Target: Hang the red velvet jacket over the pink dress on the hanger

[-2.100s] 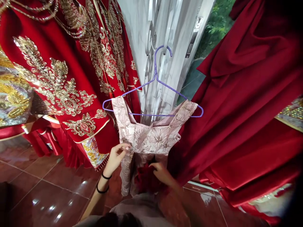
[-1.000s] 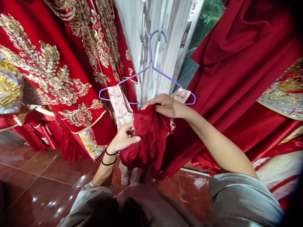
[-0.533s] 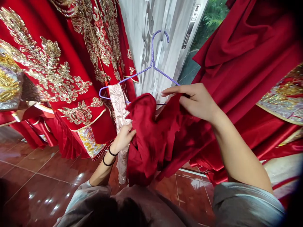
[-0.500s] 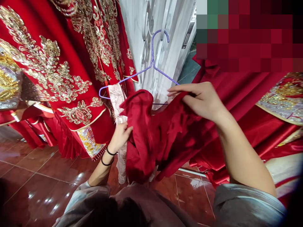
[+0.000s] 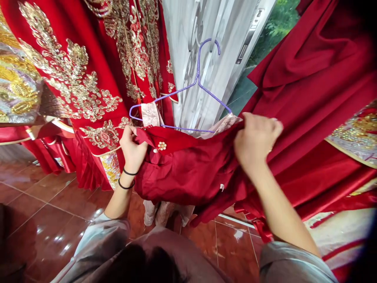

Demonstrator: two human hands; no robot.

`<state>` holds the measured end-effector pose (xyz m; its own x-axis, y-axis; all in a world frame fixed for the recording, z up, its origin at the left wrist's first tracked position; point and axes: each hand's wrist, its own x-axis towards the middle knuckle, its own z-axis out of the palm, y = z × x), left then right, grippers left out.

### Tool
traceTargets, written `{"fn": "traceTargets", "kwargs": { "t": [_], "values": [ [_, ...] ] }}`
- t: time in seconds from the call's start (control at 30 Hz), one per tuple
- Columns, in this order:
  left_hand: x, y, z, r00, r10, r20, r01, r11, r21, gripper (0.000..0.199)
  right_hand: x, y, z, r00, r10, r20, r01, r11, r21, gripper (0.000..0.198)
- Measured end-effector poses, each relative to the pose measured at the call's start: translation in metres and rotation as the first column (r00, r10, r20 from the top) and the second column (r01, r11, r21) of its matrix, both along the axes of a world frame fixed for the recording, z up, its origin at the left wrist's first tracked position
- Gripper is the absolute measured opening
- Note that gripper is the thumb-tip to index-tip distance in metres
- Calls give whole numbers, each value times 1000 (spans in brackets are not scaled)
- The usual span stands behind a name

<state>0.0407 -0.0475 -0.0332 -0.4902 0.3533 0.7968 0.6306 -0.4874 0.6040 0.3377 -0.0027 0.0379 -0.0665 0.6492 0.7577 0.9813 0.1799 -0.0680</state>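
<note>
A dark red garment [image 5: 188, 169] is stretched between my two hands. My left hand [image 5: 133, 147] pinches its upper left corner, beside a flower-shaped ornament [image 5: 161, 146] with a pearl bead. At the upper right corner my right hand [image 5: 256, 143], slightly blurred, is closed around the cloth. Behind the red garment, a purple hanger [image 5: 198, 74] carries a pale pink embroidered garment [image 5: 151, 114], mostly covered; its lower ends show below the red cloth. The hanger's hook is up by the white door.
Red gowns with gold sequin embroidery [image 5: 88, 78] hang at the left. More red drapery [image 5: 306, 78] hangs at the right. A white door [image 5: 226, 51] with a metal lock plate stands behind. Shiny red-brown tiles [image 5: 64, 224] cover the floor.
The red garment went from bunched folds to spread out wide, showing its ornament. My left hand moved left and up; my right hand turned and closed on the other corner.
</note>
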Motion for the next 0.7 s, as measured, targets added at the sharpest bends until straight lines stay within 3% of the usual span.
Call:
{"fn": "traceTargets", "kwargs": {
  "t": [0.03,0.07,0.1,0.13,0.2,0.27,0.4,0.5,0.6,0.67,0.7],
  "values": [
    [6,1,1,1000,-16,16,16,1000,3,25,-18,-7,-17,987,158,15,-159,987,3,48],
    [12,1,1,1000,-25,18,25,1000,11,32,-35,-13,-36,932,362,34,-360,932,-39,56],
    [16,0,2,999,-32,7,32,999,17,39,-51,-17,-56,844,534,46,-525,842,-126,71],
    [20,-1,2,999,-40,-22,40,999,13,43,-65,-18,-74,787,617,19,-602,773,-200,81],
    [24,-5,3,993,-39,-108,38,999,-11,35,-81,-12,-101,739,660,-139,-671,698,-251,73],
    [24,-12,4,980,-16,-199,10,1000,-30,26,-84,1,-113,648,659,-382,-758,606,-240,55],
    [21,-31,8,897,-77,-434,-2,984,-179,40,-75,11,-95,290,587,-756,-947,292,-137,25],
    [20,-47,10,827,-230,-513,47,938,-344,52,-75,1,-68,182,556,-811,-977,197,-84,8],
    [14,-58,12,853,-417,-313,231,841,-489,33,-86,-8,-50,112,555,-825,-992,109,-61,9],
    [4,-61,12,871,-488,-55,394,762,-513,19,-98,-10,-49,103,557,-824,-995,59,-85,19],
    [-2,-62,11,875,-475,95,459,749,-478,15,-105,-10,-52,125,568,-813,-991,36,-127,25]
  ]
}}
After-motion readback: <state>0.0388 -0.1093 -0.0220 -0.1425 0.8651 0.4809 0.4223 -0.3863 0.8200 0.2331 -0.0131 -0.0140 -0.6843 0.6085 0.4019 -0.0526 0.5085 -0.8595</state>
